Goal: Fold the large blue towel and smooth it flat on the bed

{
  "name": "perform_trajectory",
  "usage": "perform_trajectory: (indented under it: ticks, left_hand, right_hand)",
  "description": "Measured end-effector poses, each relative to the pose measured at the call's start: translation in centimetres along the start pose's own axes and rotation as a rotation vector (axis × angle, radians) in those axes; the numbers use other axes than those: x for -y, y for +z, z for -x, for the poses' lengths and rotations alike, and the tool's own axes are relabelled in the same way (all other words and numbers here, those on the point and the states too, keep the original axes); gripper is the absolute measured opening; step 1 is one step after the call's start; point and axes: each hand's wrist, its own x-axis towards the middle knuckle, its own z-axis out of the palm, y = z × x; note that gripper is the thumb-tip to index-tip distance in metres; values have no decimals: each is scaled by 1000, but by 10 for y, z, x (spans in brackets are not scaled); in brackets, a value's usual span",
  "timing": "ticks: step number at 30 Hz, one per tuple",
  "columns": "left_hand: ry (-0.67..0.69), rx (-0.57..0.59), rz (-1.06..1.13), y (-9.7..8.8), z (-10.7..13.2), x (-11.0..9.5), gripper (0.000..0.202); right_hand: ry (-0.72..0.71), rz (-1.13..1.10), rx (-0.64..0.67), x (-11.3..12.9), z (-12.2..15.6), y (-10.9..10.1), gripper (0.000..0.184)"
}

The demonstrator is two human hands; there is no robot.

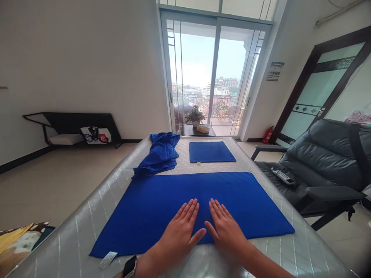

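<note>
A blue cloth [139, 216] lies spread flat on the plastic-covered mattress [95, 208], with a white label at its near left corner. My left hand [184, 224], a dark watch on its wrist, rests palm down on the middle of the cloth, fingers stretched out. Beside it, my right hand [223, 222] lies flat on the same cloth, its thumb pointing toward the left one. Farther back is a smaller blue rectangle of cloth [212, 151], flat, with a small tag at its near edge. A crumpled heap of blue cloth [160, 154] sits to its left, touching the spread cloth.
A grey recliner [324, 154] with a power strip [284, 177] on its seat stands close on the right. Past the mattress, a small table [185, 131] holds a potted plant [195, 116]. On the left floor is a patterned fabric [21, 243].
</note>
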Motion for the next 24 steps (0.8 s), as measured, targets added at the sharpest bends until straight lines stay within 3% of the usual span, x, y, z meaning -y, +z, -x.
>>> perform_trajectory:
  ticks: [2, 4, 9, 13, 19, 24]
  left_hand:
    - [40, -19, 25, 11, -6, -15, 73]
    - [52, -21, 39, 17, -3, -19, 74]
    - [-16, 39, 30, 13, 23, -2, 75]
    - [-194, 69, -9, 8, 65, 27, 75]
    - [-522, 48, -149, 12, 154, 101, 74]
    - [-517, 80, -199, 13, 204, 140, 73]
  right_hand:
    - [-49, -22, 43, 17, -4, 9, 68]
    - [-63, -30, 48, 18, -2, 14, 67]
    - [1, -25, 17, -12, 16, 17, 66]
    - [117, 29, -23, -59, 39, 17, 68]
    - [379, 164, -76, -152, 83, 16, 82]
    - [413, 181, -150, -202, 107, 19, 87]
